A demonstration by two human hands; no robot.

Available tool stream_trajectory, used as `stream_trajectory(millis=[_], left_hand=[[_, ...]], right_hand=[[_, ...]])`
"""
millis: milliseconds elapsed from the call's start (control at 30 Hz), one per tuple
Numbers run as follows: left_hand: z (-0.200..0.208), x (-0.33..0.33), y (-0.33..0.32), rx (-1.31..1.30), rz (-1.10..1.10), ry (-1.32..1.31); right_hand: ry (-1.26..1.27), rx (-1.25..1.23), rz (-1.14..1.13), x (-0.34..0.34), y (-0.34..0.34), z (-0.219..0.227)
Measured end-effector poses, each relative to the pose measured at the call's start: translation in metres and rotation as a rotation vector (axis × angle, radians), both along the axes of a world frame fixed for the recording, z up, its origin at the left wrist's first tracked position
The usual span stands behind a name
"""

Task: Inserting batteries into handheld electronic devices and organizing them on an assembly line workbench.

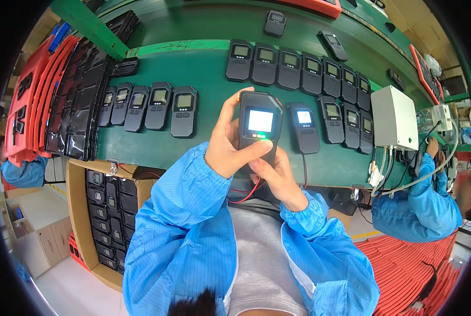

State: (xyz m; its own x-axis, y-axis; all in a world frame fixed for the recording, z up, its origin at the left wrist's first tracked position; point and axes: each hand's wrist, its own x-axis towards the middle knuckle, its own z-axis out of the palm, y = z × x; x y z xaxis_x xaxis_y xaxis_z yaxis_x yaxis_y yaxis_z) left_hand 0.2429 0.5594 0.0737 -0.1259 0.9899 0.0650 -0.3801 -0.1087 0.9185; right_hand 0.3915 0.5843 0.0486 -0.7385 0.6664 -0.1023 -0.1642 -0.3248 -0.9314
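Note:
My left hand [229, 143] grips a black handheld meter [260, 122] with a lit white screen, held up above the bench edge. Its thumb presses on the button area under the screen, where small red and green lights glow. Closed around the meter's lower end is my right hand [282, 178]; a red cable [246, 196] hangs from there, its upper end hidden by the fingers. Just right of the held one, a second meter [306, 138] lies on the green bench [209, 152], its screen also lit and a cable running from its bottom end.
Rows of similar dark meters [265, 64] lie at the back right, with another group [159, 105] at left. Black trays [75, 113] and red trays [29, 100] stack at far left. A white box [395, 118] with cables stands right, near a co-worker's blue sleeve [425, 203]. A carton [80, 210] holds more meters.

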Motion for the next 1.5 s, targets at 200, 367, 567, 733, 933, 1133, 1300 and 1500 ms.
stream_trajectory(millis=[200, 367, 567, 733, 933, 1133, 1300, 1500], left_hand=[[0.002, 0.000, 0.001, 0.002, -0.003, -0.011], [0.003, -0.008, -0.004, 0.045, -0.038, 0.049], [-0.002, -0.020, -0.007, 0.074, 0.076, 0.240], [-0.007, -0.046, -0.006, 0.009, 0.219, 0.158], [-0.036, -0.059, -0.011, -0.248, 0.248, 0.488], [-0.055, -0.059, -0.016, -0.057, 0.338, 1.098], [0.006, -0.063, -0.060, -0.197, 0.364, 1.215], [-0.031, -0.173, -0.169, -0.396, 1.096, 1.102]], right_hand=[[-0.001, 0.006, -0.005, 0.000, 0.001, 0.004], [0.080, 0.034, 0.003, -0.001, 0.001, 0.011], [-0.074, 0.105, -0.022, 0.002, 0.016, 0.023], [-0.359, 0.365, -0.206, 0.022, 0.030, 0.013], [-0.405, 0.558, -0.537, 0.047, 0.038, 0.015], [-0.364, 0.654, -0.607, 0.037, 0.028, 0.010], [-0.363, 0.796, -0.444, 0.024, 0.020, 0.000], [-0.357, 0.854, -0.354, 0.023, 0.016, -0.011]])
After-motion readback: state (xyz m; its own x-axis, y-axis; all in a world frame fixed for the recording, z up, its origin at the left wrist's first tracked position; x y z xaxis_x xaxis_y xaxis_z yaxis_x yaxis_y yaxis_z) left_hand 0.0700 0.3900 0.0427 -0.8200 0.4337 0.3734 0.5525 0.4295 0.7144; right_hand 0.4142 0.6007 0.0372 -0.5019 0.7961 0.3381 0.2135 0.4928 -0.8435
